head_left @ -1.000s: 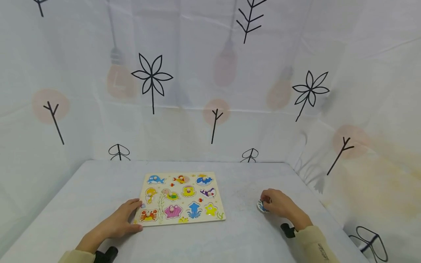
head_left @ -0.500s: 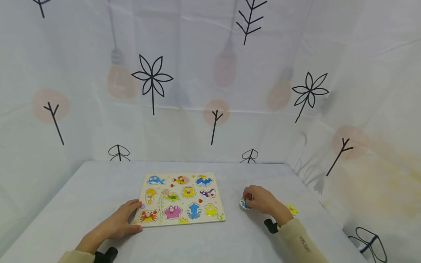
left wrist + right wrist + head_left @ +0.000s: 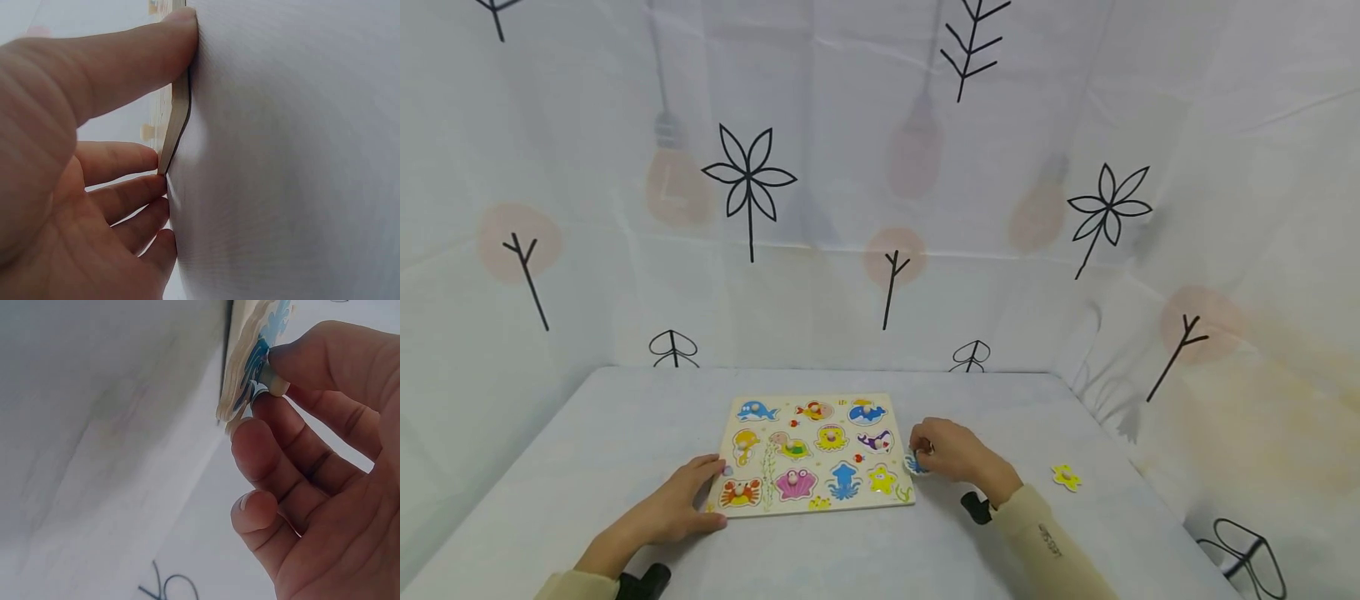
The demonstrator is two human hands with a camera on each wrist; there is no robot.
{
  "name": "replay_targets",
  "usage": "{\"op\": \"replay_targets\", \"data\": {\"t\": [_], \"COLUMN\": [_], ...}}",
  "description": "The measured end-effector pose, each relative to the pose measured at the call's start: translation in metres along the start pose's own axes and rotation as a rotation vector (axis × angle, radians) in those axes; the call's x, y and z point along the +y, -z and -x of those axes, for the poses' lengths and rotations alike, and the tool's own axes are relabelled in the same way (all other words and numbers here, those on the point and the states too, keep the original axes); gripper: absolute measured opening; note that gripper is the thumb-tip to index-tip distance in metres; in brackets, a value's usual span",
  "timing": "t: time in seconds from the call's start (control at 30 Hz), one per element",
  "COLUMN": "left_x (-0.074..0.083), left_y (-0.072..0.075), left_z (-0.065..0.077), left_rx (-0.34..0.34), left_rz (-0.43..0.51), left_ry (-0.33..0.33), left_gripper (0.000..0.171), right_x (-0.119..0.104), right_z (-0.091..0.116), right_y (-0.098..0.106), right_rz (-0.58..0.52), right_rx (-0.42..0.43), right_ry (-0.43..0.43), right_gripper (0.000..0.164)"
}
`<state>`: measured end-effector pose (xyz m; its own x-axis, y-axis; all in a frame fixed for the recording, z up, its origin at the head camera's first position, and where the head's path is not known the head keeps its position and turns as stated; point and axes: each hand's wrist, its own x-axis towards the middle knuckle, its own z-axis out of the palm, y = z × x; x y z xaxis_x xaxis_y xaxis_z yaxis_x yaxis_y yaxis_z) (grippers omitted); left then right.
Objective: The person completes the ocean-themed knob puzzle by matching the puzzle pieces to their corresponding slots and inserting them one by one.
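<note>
Thumb and fingertips of my right hand (image 3: 955, 450) pinch the small round knob (image 3: 272, 379) of a blue puzzle piece (image 3: 253, 365) with a wavy white border. The piece hangs at the right edge of a cream wooden sea-animal puzzle board (image 3: 786, 403), overlapping that edge in the head view. My left hand (image 3: 673, 504) rests against the board's left side, thumb at the near corner and fingertips along the edge. Knobbed pieces such as the crab (image 3: 741, 492) and the pink shell (image 3: 795, 483) sit in the board. The blue squid shape (image 3: 844, 481) shows no knob.
A yellow star-shaped piece (image 3: 1066, 477) lies on the white table (image 3: 820, 558), right of my right forearm. Patterned white cloth (image 3: 820, 300) hangs behind the table and down both sides.
My right hand has carried the blue puzzle piece leftward across the table to the board's right edge, uncovering the yellow star piece. My left hand and the board have stayed put.
</note>
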<state>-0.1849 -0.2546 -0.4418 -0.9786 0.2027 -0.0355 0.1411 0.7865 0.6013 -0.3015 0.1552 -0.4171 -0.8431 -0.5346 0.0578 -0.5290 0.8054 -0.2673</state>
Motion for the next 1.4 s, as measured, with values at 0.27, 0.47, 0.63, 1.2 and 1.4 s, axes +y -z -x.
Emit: {"op": "replay_targets", "data": {"t": [0.27,0.47,0.63,1.2,1.4], "left_x": [-0.002,-0.003,-0.003,-0.003,-0.003], "left_y": [0.000,-0.001,-0.001,-0.002,-0.002], "left_z": [-0.003,-0.003,-0.004,-0.005,-0.004], "left_rx": [-0.002,-0.002,-0.007,-0.001,-0.001], "left_rz": [-0.013,-0.018,-0.020,-0.022,-0.019], "left_ry": [0.006,0.009,0.026,0.023,0.019], "left_gripper": [0.090,0.090,0.090,0.090,0.090], "right_x": [-0.026,-0.044,-0.057,-0.085,-0.090], "right_z": [-0.011,-0.020,-0.025,-0.035,-0.038], "right_y": [-0.002,-0.006,-0.011,-0.030,-0.035], "right_rz": [-0.016,-0.014,-0.019,-0.004,-0.012], "right_rx": [-0.025,-0.053,-0.069,-0.112,-0.134], "right_ry": [0.053,0.085,0.113,0.195,0.185], "right_gripper": [0.010,0.010,0.008,0.004,0.005]}}
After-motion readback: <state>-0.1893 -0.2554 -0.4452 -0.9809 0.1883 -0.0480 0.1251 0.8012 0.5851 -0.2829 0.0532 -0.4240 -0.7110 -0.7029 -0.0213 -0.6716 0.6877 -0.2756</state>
